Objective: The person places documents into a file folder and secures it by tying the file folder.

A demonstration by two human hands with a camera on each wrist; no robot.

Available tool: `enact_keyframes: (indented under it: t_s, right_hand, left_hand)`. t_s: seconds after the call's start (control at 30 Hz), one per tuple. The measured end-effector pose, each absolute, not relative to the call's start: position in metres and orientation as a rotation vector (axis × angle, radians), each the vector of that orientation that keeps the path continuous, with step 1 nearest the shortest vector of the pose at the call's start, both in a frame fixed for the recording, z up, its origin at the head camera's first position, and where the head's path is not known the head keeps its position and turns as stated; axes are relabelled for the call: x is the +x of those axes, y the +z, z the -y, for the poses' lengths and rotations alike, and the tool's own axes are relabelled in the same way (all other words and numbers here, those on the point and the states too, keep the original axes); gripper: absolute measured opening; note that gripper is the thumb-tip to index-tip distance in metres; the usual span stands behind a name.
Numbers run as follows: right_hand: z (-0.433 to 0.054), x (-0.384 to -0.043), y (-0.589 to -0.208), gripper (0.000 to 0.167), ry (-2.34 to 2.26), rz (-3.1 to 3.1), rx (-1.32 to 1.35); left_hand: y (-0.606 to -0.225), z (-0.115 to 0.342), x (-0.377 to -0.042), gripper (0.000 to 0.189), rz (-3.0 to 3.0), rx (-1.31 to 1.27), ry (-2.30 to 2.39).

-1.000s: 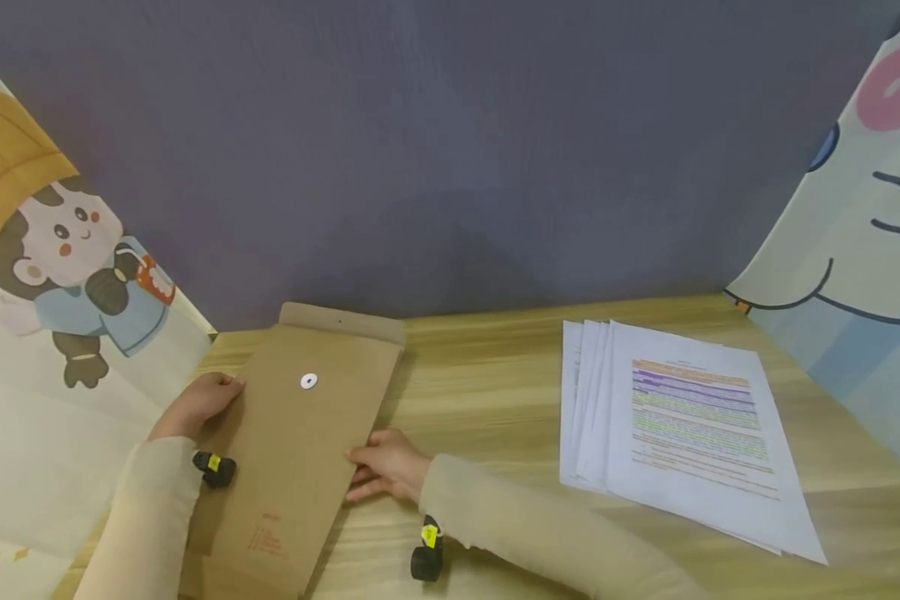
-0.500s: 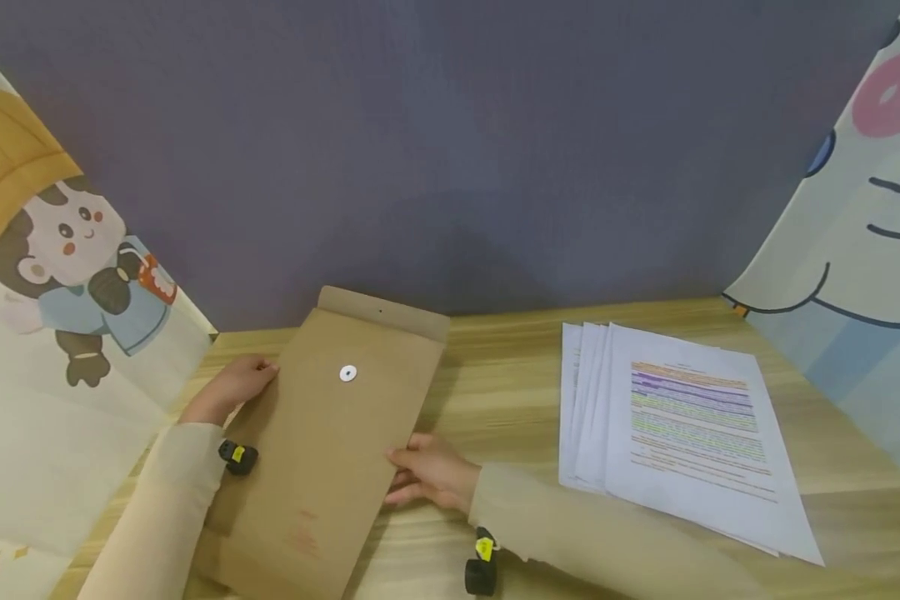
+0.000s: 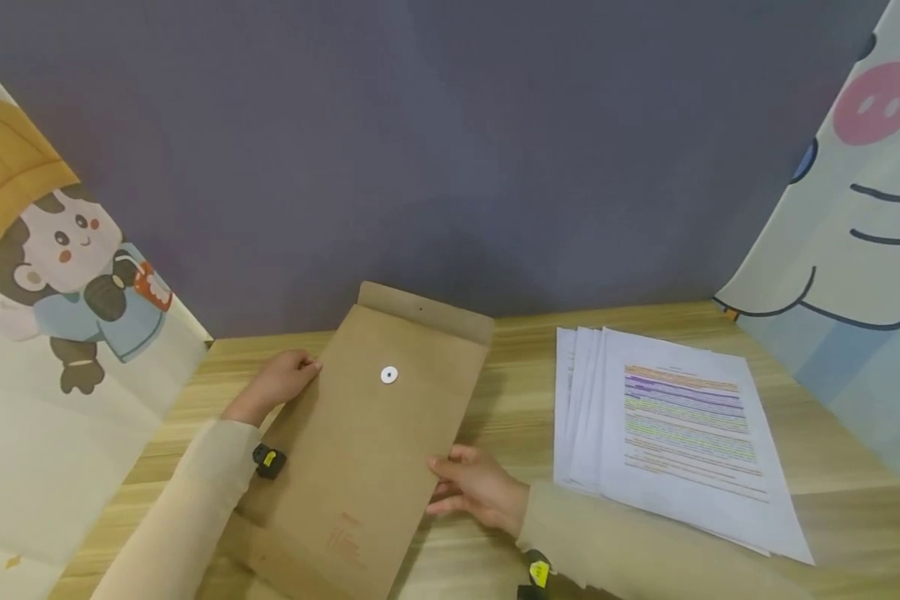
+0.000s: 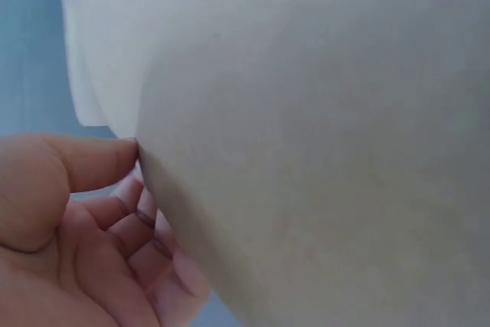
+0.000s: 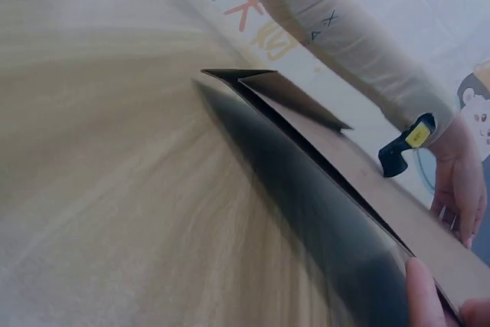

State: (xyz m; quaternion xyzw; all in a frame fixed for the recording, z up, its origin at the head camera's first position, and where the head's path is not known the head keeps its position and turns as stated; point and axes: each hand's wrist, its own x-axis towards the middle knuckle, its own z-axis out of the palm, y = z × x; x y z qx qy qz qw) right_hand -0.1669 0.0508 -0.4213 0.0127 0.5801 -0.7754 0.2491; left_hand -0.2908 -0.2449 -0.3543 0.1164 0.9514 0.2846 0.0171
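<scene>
Fingers (image 5: pixel 423 296) pinching envelope (image 3: pixel 378 433): left hand (image 3: pixel 273 385), right hand (image 3: pixel 483 489) | red print (image 3: pixel 345 537), highlighted text (image 3: pixel 688 417): illegible

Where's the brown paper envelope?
In the head view, the brown paper envelope is left of centre, between the left hand and right hand gripping its edges, with the stack of white printed sheets to its right.

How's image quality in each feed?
Head: reddish print on the brown paper envelope is too faint to read; a soft shadow falls on the wood-grain table beside it. Left wrist: the envelope looks washed-out and nearly textureless. Right wrist: dim and bluish, with a dark patch, likely shadow, along the envelope's edge.
</scene>
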Motion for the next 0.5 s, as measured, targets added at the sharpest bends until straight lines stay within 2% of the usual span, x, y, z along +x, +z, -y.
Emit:
enact_keyframes:
  t_s: [0.27,0.5]
  right_hand:
    - [-0.066,-0.161,-0.425,0.010,-2.167,-1.563,0.028]
    - [-0.082,-0.157,-0.428,0.010,-2.219,-1.507,0.049]
  left_hand:
    - [-0.353,0.232,-0.298,0.027,-2.825,0.379,0.990]
    - [-0.328,0.239,-0.285,0.044,-2.728,0.404,1.086]
